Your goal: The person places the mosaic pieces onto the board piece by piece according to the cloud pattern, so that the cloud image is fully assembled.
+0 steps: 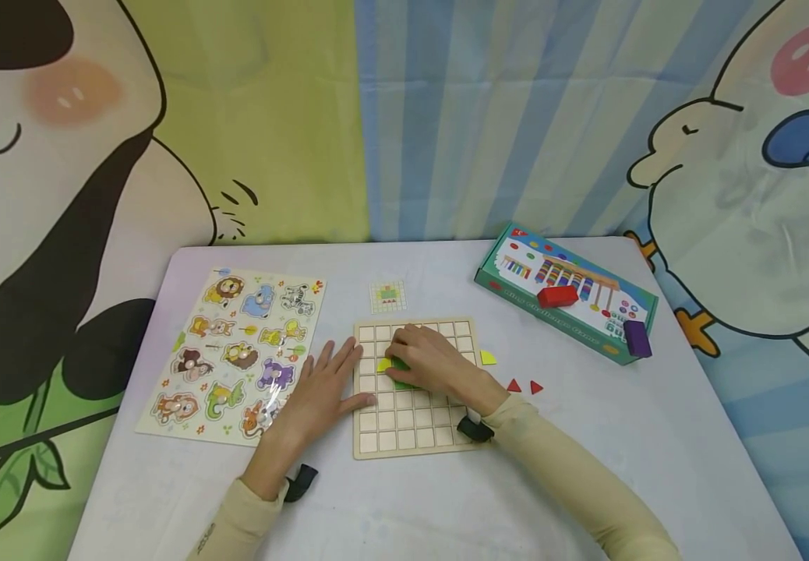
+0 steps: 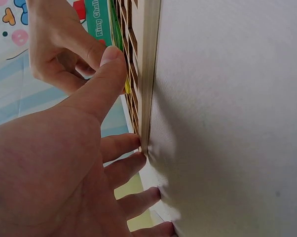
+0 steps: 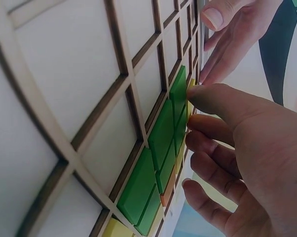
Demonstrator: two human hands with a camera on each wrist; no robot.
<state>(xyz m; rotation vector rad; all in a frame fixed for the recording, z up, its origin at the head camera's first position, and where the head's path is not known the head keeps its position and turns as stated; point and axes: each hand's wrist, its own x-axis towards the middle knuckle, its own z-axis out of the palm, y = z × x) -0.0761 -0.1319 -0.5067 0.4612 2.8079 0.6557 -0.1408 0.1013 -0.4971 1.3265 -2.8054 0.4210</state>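
A wooden grid board (image 1: pixel 415 452) lies flat on the white table. My right hand (image 1: pixel 425 360) is over its middle, thumb and forefinger pinching a yellow tile (image 1: pixel 383 365) at the board's left side. Beside that tile, several green tiles (image 3: pixel 161 126) sit in the grid squares, partly hidden by the hand in the head view. Another yellow tile (image 3: pixel 115 229) and an orange one (image 3: pixel 166 193) show in the right wrist view. My left hand (image 1: pixel 316 399) rests with fingers spread, its fingertips at the board's left edge.
A small pattern card (image 1: pixel 387 297) lies behind the board. At the left is an animal picture board (image 1: pixel 239 354). A loose yellow tile (image 1: pixel 488 358) and two red triangles (image 1: pixel 514 386) lie to the right. Red and purple blocks (image 1: pixel 557 296) rest on a green game box (image 1: pixel 566 292).
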